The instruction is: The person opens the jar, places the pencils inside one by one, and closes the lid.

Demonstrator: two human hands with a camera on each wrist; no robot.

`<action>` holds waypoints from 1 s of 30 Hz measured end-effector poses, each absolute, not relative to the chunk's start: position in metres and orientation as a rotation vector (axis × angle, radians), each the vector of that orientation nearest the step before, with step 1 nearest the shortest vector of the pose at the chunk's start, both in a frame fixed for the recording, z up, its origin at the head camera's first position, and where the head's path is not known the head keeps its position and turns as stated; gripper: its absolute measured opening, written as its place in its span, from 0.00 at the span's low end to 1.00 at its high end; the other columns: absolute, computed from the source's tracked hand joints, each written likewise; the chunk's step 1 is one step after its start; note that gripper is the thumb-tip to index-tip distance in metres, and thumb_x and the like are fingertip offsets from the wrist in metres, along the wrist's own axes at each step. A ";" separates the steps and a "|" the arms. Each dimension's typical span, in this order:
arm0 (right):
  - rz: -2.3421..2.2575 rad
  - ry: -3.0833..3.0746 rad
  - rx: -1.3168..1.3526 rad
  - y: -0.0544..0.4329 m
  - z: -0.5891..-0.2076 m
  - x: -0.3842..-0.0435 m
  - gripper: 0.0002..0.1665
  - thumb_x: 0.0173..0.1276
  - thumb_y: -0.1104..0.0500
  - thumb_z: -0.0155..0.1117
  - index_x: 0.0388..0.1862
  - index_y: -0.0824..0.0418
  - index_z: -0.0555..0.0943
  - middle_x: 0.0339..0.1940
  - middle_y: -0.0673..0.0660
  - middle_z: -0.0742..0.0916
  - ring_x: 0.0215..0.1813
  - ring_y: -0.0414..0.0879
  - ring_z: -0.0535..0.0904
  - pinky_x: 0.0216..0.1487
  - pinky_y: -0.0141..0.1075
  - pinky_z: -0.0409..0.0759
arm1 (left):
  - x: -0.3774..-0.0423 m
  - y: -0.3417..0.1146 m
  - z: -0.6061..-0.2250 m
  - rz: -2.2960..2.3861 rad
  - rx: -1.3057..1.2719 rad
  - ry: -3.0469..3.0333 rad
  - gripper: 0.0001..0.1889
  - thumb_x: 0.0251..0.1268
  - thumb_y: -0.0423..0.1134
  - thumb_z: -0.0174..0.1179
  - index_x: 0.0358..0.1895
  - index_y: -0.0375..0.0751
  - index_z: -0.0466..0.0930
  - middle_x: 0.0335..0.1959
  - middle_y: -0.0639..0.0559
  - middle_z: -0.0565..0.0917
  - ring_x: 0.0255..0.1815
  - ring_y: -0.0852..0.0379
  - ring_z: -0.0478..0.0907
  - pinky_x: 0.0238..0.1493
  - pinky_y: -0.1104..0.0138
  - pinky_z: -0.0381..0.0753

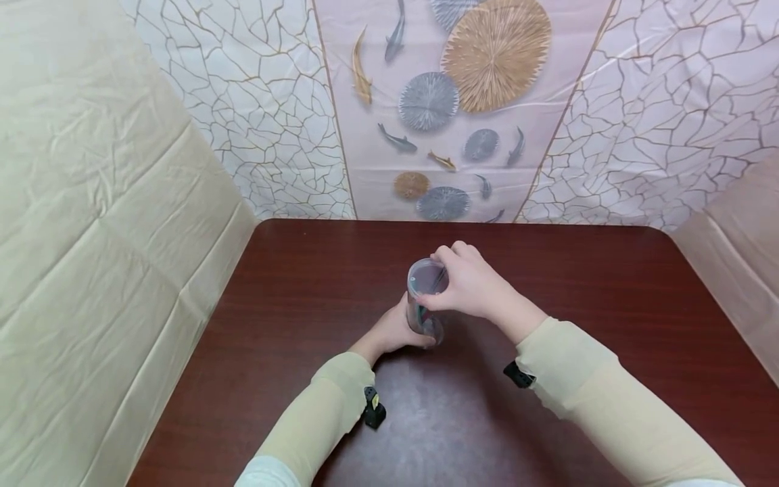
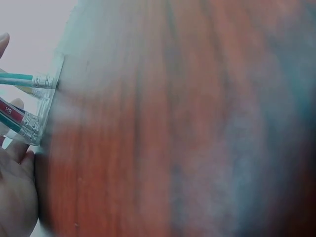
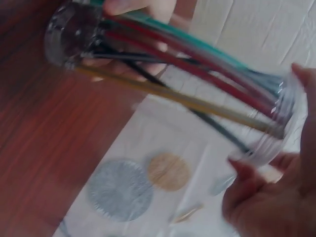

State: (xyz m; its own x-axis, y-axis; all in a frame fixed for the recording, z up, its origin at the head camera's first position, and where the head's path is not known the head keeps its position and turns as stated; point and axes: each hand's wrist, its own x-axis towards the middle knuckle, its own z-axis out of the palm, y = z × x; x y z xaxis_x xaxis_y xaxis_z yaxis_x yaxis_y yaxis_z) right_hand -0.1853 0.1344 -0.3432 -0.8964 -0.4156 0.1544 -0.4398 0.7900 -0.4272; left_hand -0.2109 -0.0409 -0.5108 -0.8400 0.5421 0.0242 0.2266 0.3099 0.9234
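Note:
A clear plastic cylindrical jar [image 1: 414, 312] stands tilted above the table, with several pencils [image 3: 163, 91] inside it in yellow, red, green and dark colours. My left hand [image 1: 392, 329] grips the jar low down, its thumb along the near side. At the jar's top, my right hand [image 1: 475, 281] holds the rim of the clear lid [image 3: 270, 147] between thumb and fingers. In the left wrist view, the pencils' metal ferrules [image 2: 43, 81] show near the jar's base, and one red pencil [image 2: 11, 111] bears the letters HB.
The dark reddish-brown table [image 1: 328, 264] extends around both hands. Behind it hangs a patterned cloth [image 1: 377, 155] with fish and round leaf shapes. Cream cloth [image 1: 122, 270] covers the left side, and a similar drape [image 1: 736, 250] borders the right.

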 end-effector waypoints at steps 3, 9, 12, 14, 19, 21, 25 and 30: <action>0.633 -2.930 0.607 0.128 -0.341 -0.181 0.38 0.45 0.34 0.70 0.40 0.63 0.74 0.35 0.59 0.74 0.41 0.55 0.69 0.38 0.43 0.72 | -0.211 -0.042 -0.512 1.489 0.697 2.327 0.57 0.40 0.45 0.76 0.72 0.62 0.43 0.65 0.59 0.67 0.61 0.63 0.67 0.59 0.62 0.67; 0.671 -2.948 0.527 0.138 -0.341 -0.185 0.36 0.55 0.28 0.58 0.36 0.60 0.74 0.28 0.54 0.78 0.34 0.50 0.74 0.34 0.42 0.72 | -0.212 -0.042 -0.513 1.482 0.700 2.346 0.55 0.39 0.45 0.76 0.71 0.55 0.47 0.61 0.55 0.71 0.59 0.60 0.69 0.58 0.61 0.68; 0.899 -2.922 0.588 0.153 -0.346 -0.194 0.31 0.64 0.37 0.56 0.49 0.62 0.74 0.38 0.56 0.80 0.41 0.50 0.74 0.42 0.44 0.72 | -0.213 -0.041 -0.512 1.493 0.678 2.347 0.55 0.36 0.44 0.77 0.70 0.54 0.49 0.59 0.55 0.73 0.57 0.60 0.70 0.57 0.61 0.68; 1.014 -2.898 0.692 0.161 -0.351 -0.200 0.36 0.63 0.42 0.61 0.61 0.63 0.69 0.51 0.59 0.77 0.51 0.53 0.71 0.51 0.48 0.69 | -0.213 -0.041 -0.511 1.486 0.663 2.349 0.56 0.36 0.45 0.77 0.70 0.54 0.49 0.59 0.55 0.73 0.57 0.60 0.71 0.58 0.61 0.68; 1.171 -2.873 1.005 0.166 -0.363 -0.208 0.53 0.53 0.47 0.72 0.73 0.58 0.57 0.68 0.58 0.66 0.66 0.54 0.59 0.61 0.53 0.61 | -0.213 -0.040 -0.510 1.495 0.663 2.342 0.56 0.35 0.45 0.77 0.70 0.54 0.49 0.60 0.54 0.73 0.56 0.59 0.71 0.58 0.62 0.67; 1.188 -2.884 1.023 0.163 -0.365 -0.207 0.53 0.50 0.44 0.74 0.71 0.56 0.60 0.65 0.56 0.70 0.64 0.51 0.61 0.59 0.50 0.64 | -0.212 -0.039 -0.510 1.500 0.667 2.339 0.56 0.35 0.45 0.77 0.70 0.54 0.49 0.60 0.55 0.72 0.56 0.60 0.71 0.58 0.63 0.67; 1.172 -2.914 0.871 0.153 -0.365 -0.201 0.49 0.47 0.41 0.75 0.64 0.58 0.66 0.55 0.54 0.74 0.57 0.49 0.65 0.53 0.47 0.68 | -0.212 -0.038 -0.511 1.514 0.675 2.332 0.56 0.36 0.45 0.77 0.71 0.56 0.49 0.60 0.56 0.72 0.56 0.61 0.71 0.57 0.63 0.68; 1.008 -2.910 0.583 0.136 -0.365 -0.185 0.47 0.45 0.39 0.74 0.58 0.63 0.68 0.49 0.56 0.77 0.51 0.52 0.68 0.49 0.50 0.65 | -0.211 -0.038 -0.512 1.495 0.694 2.346 0.56 0.39 0.45 0.76 0.72 0.58 0.46 0.63 0.59 0.69 0.59 0.63 0.68 0.58 0.63 0.67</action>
State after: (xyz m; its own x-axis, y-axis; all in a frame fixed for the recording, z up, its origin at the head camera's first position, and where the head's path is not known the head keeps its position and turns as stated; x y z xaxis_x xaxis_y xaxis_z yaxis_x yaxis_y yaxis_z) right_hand -0.1852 0.1363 -0.3653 -0.9307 -0.3432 0.1267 -0.3481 0.7237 -0.5959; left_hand -0.2106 -0.0383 -0.5119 -0.8478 0.5297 0.0264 0.2476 0.3513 0.9029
